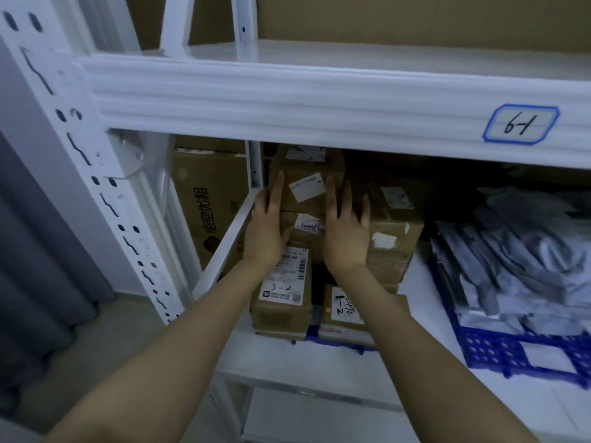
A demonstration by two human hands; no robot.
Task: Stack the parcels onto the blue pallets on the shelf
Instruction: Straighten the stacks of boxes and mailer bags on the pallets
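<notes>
Two hands, two blue pallets (479, 346), at least five cardboard parcels (393, 225) stacked on the shelf (335, 366).
Top parcel (307, 174) lies between left hand (268, 225) and right hand (345, 231), their straight fingers pressed flat against it.

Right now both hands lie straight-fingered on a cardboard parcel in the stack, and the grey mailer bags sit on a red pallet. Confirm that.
Wrong in one respect: the pallet under the grey mailer bags is blue, not red, as the head view shows. The left hand and right hand do lie straight-fingered on the cardboard parcel.
</notes>
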